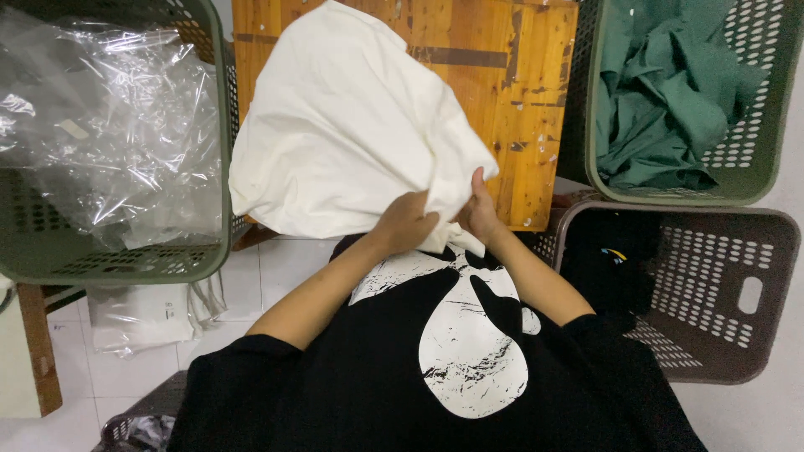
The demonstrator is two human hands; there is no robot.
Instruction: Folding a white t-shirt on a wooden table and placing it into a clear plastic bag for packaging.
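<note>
Over wooden table (536, 92), left hand (406, 222) and right hand (481, 209) clench hem of white cloth (343, 134), bunched, lifted. Right fingers probably pinching; partly hidden. Risk: loose fold slips, drags to floor.

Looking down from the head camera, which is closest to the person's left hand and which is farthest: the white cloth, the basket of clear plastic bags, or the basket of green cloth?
From the left hand:
1. White cloth, in its grip, over the wooden table.
2. Basket of clear plastic bags, off to the left.
3. Basket of green cloth, upper right, past the right hand.
</note>
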